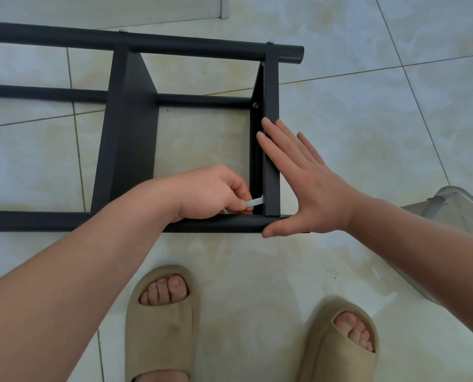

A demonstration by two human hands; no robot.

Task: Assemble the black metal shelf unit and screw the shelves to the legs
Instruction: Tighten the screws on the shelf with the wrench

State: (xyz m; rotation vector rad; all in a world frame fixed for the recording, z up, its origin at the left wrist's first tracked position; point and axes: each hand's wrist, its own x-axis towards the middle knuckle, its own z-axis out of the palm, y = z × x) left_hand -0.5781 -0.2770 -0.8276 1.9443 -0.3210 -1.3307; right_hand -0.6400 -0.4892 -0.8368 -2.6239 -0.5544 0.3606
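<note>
Shelf unit (pixel 130 128) is lying on its side on the tile floor (pixel 367 106), just past the slippers (pixel 161 321). Left hand (pixel 210 194) pinches a small hex key (pixel 256 202) tucked into the unit's near right corner, where the end shelf (pixel 271 86) meets the near leg (pixel 36 221). My guess is a screw is being tightened there. Right hand (pixel 309 188) is flat, fingers straight, pressing the end shelf from outside with its thumb on the leg, probably so the joint can't shift. Farther up, a screw (pixel 255 105) is already in, and the far leg (pixel 202 46) looks attached.

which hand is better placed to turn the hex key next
Left: the left hand pinches the hex key at the corner, while the right hand lies flat against the end shelf.
</note>
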